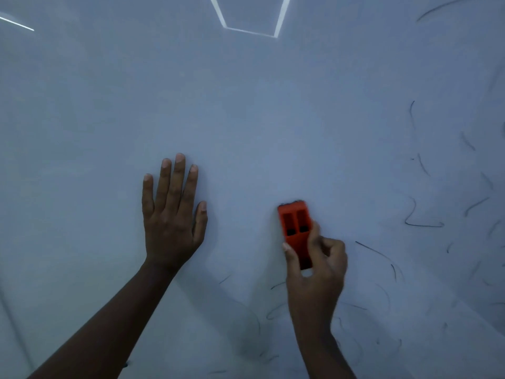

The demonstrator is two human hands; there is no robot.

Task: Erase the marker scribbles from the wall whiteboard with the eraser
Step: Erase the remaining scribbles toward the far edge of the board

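Against the whiteboard (246, 105), low and a little right of centre, the right hand (314, 274) holds the eraser (296, 231). Its grip is clamped on the eraser's lower half: the thumb lies along the left edge and the curled fingers wrap the right side, so that only the upper part of the orange body shows. That body has two narrow rectangular recesses side by side (each dark at its lower end; whether anything sits in them cannot be told). The eraser stands roughly upright, tilted slightly left at the top, with a dark strip just visible along its upper edge where it meets the board.

To the left, well apart from the eraser, the left hand (172, 214) lies flat on the board, palm down, fingers straight and close together, pointing up, thumb out to the right. It holds nothing.

Thin dark scribbles (423, 222) run down the right side of the board and below the right hand, in curved and hooked strokes, some faint. The middle and left of the board show a pale grey-blue surface. Bright reflected lines (251, 30) cross the top of the board, with another short one at the upper left.
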